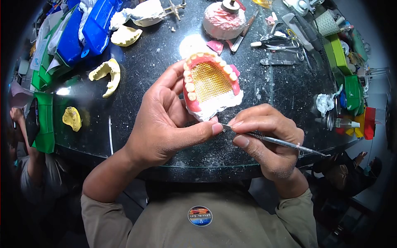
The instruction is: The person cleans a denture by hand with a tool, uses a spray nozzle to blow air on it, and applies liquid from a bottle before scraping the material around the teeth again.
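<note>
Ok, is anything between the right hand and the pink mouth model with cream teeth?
Nothing visible blocks the right hand from the model; the left thumb is close by, at the thin silver metal tool's tip.

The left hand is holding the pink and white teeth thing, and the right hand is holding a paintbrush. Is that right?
Almost! The right hand is holding a thin metal tool, not a paintbrush; the head view shows it. The left hand is holding the teeth model.
</note>
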The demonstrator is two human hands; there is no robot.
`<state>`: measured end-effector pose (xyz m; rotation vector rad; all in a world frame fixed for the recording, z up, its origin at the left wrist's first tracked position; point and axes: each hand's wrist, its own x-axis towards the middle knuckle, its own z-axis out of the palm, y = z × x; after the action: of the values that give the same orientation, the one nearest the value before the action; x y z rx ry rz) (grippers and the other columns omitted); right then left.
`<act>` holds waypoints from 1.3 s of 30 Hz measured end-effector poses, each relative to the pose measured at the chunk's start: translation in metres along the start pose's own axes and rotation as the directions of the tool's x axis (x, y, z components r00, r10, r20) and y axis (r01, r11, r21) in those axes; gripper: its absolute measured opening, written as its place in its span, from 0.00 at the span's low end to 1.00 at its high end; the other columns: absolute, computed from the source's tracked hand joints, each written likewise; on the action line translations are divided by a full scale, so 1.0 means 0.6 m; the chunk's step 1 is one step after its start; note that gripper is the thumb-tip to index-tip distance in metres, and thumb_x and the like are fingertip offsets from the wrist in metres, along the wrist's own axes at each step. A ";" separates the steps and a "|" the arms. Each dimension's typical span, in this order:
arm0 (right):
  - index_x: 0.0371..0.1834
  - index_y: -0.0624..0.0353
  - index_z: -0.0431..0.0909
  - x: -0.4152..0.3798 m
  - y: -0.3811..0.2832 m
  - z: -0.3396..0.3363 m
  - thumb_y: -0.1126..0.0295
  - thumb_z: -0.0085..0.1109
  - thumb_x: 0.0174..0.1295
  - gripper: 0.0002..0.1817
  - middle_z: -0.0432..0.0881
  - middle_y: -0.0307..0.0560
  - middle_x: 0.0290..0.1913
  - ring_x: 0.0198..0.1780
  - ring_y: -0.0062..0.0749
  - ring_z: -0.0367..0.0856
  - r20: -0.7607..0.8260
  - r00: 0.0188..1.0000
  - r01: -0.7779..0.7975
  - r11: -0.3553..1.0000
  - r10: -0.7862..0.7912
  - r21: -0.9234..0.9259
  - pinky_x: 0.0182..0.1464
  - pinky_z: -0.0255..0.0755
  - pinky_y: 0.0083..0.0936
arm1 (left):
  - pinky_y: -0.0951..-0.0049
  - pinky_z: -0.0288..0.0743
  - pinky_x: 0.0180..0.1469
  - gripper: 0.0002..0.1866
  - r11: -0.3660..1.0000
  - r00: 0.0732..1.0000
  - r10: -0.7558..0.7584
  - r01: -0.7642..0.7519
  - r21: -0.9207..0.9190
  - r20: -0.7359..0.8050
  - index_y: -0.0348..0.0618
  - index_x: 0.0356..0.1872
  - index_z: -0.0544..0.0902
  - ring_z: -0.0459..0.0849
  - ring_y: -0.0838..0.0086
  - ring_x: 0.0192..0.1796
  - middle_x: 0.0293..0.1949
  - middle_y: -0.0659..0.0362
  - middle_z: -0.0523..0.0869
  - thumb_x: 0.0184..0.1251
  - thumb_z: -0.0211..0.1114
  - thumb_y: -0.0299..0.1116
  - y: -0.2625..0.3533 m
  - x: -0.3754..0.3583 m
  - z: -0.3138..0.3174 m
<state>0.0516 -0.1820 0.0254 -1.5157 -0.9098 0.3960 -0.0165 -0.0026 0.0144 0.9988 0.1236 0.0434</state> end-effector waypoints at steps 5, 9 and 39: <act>0.36 0.66 0.79 -0.002 -0.001 0.001 0.85 0.61 0.48 0.11 0.81 0.53 0.36 0.39 0.33 0.81 0.004 1.000 0.015 0.998 -0.015 -0.057 0.40 0.75 0.24 | 0.77 0.72 0.51 0.42 1.000 1.000 0.012 -0.013 0.025 0.012 0.31 0.63 0.55 0.72 0.71 0.57 0.56 0.52 0.70 0.43 0.63 0.12 -0.002 0.000 -0.003; 0.36 0.65 0.80 -0.005 0.003 -0.001 0.85 0.62 0.47 0.12 0.81 0.52 0.36 0.38 0.33 0.82 -0.012 0.999 0.047 0.995 -0.048 -0.089 0.39 0.75 0.22 | 0.76 0.71 0.53 0.41 0.998 0.999 0.033 -0.032 0.054 -0.015 0.31 0.63 0.55 0.73 0.71 0.57 0.55 0.51 0.71 0.42 0.63 0.12 -0.002 0.001 -0.001; 0.46 0.71 0.73 -0.224 0.011 -0.145 0.79 0.51 0.60 0.12 0.80 0.51 0.33 0.31 0.27 0.80 -0.801 0.586 -0.085 0.975 -0.118 -0.206 0.34 0.75 0.20 | 0.87 0.72 0.29 0.40 0.960 0.985 -0.162 0.172 0.223 -0.061 0.26 0.60 0.58 0.80 0.77 0.32 0.45 0.51 0.77 0.42 0.65 0.29 -0.003 -0.004 0.017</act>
<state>0.0315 -0.3387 -0.0003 -1.6452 -0.2136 -0.4477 -0.0176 -0.0121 0.0187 1.2136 0.2555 -0.1068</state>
